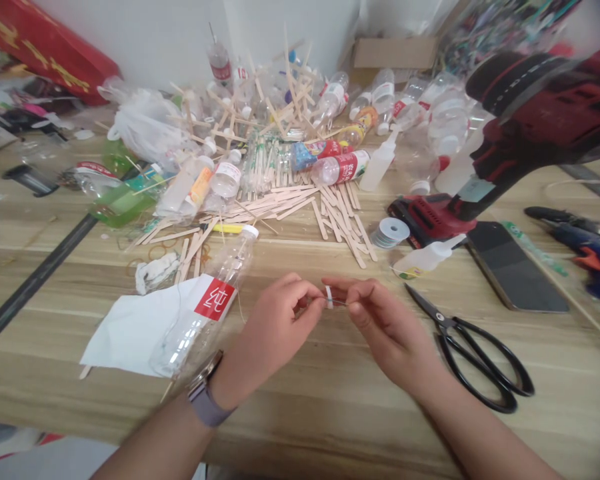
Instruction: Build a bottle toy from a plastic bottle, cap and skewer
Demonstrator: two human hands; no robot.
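Note:
My left hand, with a watch at its wrist, pinches a thin string close to a small white piece. The piece is too small to name; it stands upright between my two hands. On the other side, my right hand has thumb and forefinger closed on the same string. To the left, a clear plastic bottle with a red label lies on a white sheet. Black-handled scissors rest at the right of my right hand, blades partly apart.
Wooden sticks and plastic bottles heap up at the back. Further right are a string spool, a glue bottle, a phone, a red power drill and a blue glue gun.

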